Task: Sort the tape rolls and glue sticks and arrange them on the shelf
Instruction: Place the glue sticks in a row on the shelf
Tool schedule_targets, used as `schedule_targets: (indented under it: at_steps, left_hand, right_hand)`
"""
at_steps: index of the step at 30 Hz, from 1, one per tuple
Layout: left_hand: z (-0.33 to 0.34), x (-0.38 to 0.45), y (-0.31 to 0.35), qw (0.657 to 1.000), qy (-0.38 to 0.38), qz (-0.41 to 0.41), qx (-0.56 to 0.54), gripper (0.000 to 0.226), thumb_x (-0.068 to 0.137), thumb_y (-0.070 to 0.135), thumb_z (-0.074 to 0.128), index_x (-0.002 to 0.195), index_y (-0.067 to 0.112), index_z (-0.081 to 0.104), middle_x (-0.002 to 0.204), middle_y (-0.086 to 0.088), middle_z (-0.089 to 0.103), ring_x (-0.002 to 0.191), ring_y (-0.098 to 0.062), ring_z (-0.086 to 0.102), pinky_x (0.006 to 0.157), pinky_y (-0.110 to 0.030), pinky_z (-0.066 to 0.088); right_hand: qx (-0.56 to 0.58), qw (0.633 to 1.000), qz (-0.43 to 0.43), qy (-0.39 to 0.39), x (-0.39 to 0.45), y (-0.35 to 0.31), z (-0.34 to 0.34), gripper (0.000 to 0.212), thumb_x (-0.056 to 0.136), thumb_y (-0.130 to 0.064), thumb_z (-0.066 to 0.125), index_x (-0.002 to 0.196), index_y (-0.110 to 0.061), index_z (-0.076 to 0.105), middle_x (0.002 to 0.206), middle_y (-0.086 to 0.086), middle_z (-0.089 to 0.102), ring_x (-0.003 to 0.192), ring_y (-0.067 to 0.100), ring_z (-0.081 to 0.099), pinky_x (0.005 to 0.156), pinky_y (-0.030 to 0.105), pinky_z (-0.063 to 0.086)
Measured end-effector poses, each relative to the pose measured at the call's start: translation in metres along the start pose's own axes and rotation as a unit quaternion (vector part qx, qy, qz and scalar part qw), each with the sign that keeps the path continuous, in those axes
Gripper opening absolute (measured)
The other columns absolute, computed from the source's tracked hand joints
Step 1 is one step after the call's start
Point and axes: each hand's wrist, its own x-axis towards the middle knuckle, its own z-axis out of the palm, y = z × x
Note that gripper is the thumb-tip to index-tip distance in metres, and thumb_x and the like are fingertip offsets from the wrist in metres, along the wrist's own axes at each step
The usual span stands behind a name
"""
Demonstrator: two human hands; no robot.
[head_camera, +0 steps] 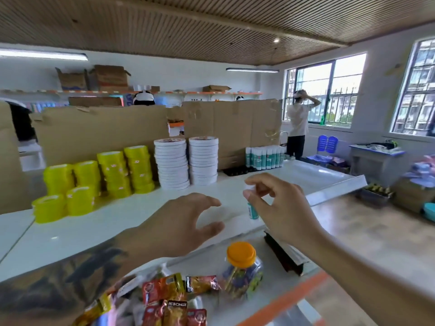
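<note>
A small glue stick (pixel 252 209) with a white cap and teal label is held upright just right of center, its cap pinched between thumb and fingertips of the right hand (pixel 277 203), its base hanging just above the white shelf (pixel 117 222). At about 9 o'clock from it, the left hand (pixel 179 222) hovers over the shelf, fingers spread and loosely curved, grasping nothing; its forearm bears dark tattoo markings.

Farther out at 12 to 1 o'clock, a row of matching glue sticks (pixel 264 157) stands upright at the back of the shelf against a cardboard wall (pixel 230 128). At 11 o'clock stand two tall stacks of flat white tape rolls (pixel 186 161), side by side. At 9 to 10 o'clock, stacks of yellow tape rolls (pixel 98 177) are grouped near the shelf's left end.

At 6 o'clock, on a lower shelf, sits a clear jar (pixel 242 267) with an orange lid, with red and gold snack packets (pixel 169 300) at 7 o'clock.

At 1 o'clock, far off, a person (pixel 297 123) stands by a window (pixel 324 88).
</note>
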Motion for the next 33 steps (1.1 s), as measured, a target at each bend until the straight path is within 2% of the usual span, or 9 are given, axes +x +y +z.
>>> schedule_targets:
  at_steps: [5, 12, 14, 16, 18, 20, 23, 27, 33]
  left_hand:
    - [0.024, 0.073, 0.019, 0.999, -0.038, 0.027, 0.021, 0.064, 0.094, 0.071, 0.042, 0.15, 0.04, 0.043, 0.155, 0.016, 0.043, 0.138, -0.006, 0.042, 0.114, -0.03, 0.035]
    - [0.068, 0.185, 0.018, 0.997, -0.065, 0.015, 0.026, 0.07, 0.096, 0.073, 0.038, 0.154, 0.035, 0.036, 0.162, 0.011, 0.035, 0.146, -0.014, 0.034, 0.118, -0.038, 0.033]
    - [0.079, 0.209, 0.018, 0.998, -0.061, 0.004, 0.014, 0.067, 0.096, 0.072, 0.04, 0.151, 0.034, 0.039, 0.157, 0.01, 0.039, 0.143, -0.015, 0.038, 0.114, -0.038, 0.037]
    - [0.087, 0.227, 0.017, 0.999, -0.046, -0.001, 0.012, 0.063, 0.096, 0.07, 0.039, 0.146, 0.032, 0.043, 0.145, 0.007, 0.046, 0.137, -0.018, 0.043, 0.109, -0.038, 0.04]
    - [0.093, 0.242, 0.016, 0.998, -0.042, -0.008, 0.035, 0.068, 0.098, 0.068, 0.038, 0.153, 0.029, 0.036, 0.153, 0.003, 0.04, 0.146, -0.021, 0.033, 0.116, -0.037, 0.033]
    - [0.097, 0.254, 0.012, 0.997, -0.044, -0.022, 0.053, 0.074, 0.098, 0.068, 0.036, 0.159, 0.028, 0.026, 0.165, 0.001, 0.026, 0.154, -0.021, 0.019, 0.123, -0.037, 0.02]
    - [0.104, 0.268, 0.005, 0.996, -0.058, -0.057, 0.038, 0.08, 0.097, 0.072, 0.034, 0.162, 0.029, 0.018, 0.17, 0.003, 0.013, 0.157, -0.018, 0.006, 0.127, -0.039, 0.013]
    - [0.111, 0.281, -0.003, 0.994, -0.056, -0.083, 0.04, 0.082, 0.096, 0.075, 0.031, 0.162, 0.03, 0.015, 0.171, 0.005, 0.009, 0.157, -0.015, 0.004, 0.127, -0.038, 0.009]
    - [0.118, 0.294, -0.011, 0.993, -0.058, -0.1, 0.037, 0.087, 0.092, 0.081, 0.028, 0.162, 0.032, 0.013, 0.171, 0.006, 0.008, 0.157, -0.015, 0.003, 0.127, -0.04, 0.006]
  right_hand:
    - [-0.015, 0.999, 0.03, 0.036, 0.021, 0.063, -0.022, 0.019, 0.095, -0.042, 0.065, 0.114, -0.038, 0.066, 0.089, -0.018, 0.067, 0.096, 0.004, 0.061, 0.091, 0.034, 0.051]
    - [-0.021, 0.997, 0.025, 0.065, 0.092, 0.132, -0.029, 0.012, 0.092, -0.034, 0.073, 0.102, -0.033, 0.067, 0.086, -0.012, 0.071, 0.086, 0.0, 0.065, 0.08, 0.025, 0.052]
    - [-0.03, 0.998, 0.012, 0.061, 0.122, 0.146, -0.024, 0.012, 0.09, -0.031, 0.074, 0.099, -0.029, 0.066, 0.086, -0.011, 0.072, 0.084, 0.001, 0.065, 0.081, 0.025, 0.052]
    - [-0.034, 0.998, -0.004, 0.056, 0.153, 0.159, -0.016, 0.013, 0.089, -0.03, 0.075, 0.098, -0.025, 0.066, 0.086, -0.011, 0.071, 0.084, 0.001, 0.065, 0.077, 0.019, 0.049]
    - [-0.034, 0.998, -0.01, 0.047, 0.182, 0.17, -0.005, 0.013, 0.089, -0.029, 0.074, 0.096, -0.024, 0.065, 0.087, -0.011, 0.07, 0.084, 0.003, 0.064, 0.073, 0.015, 0.046]
    - [-0.041, 0.998, -0.027, 0.037, 0.209, 0.182, 0.007, 0.013, 0.089, -0.031, 0.073, 0.092, -0.024, 0.063, 0.086, -0.012, 0.069, 0.085, 0.006, 0.065, 0.075, 0.022, 0.049]
    - [-0.055, 0.997, -0.049, 0.026, 0.243, 0.198, 0.025, 0.013, 0.09, -0.032, 0.071, 0.088, -0.026, 0.059, 0.085, -0.013, 0.069, 0.086, 0.007, 0.065, 0.079, 0.031, 0.052]
    - [-0.058, 0.996, -0.068, 0.015, 0.277, 0.213, 0.044, 0.011, 0.089, -0.031, 0.068, 0.09, -0.026, 0.058, 0.085, -0.013, 0.068, 0.086, 0.012, 0.067, 0.078, 0.039, 0.056]
    - [-0.071, 0.991, -0.107, -0.029, 0.296, 0.227, 0.06, 0.015, 0.092, -0.034, 0.07, 0.095, -0.023, 0.06, 0.088, -0.009, 0.069, 0.089, 0.018, 0.067, 0.08, 0.041, 0.055]
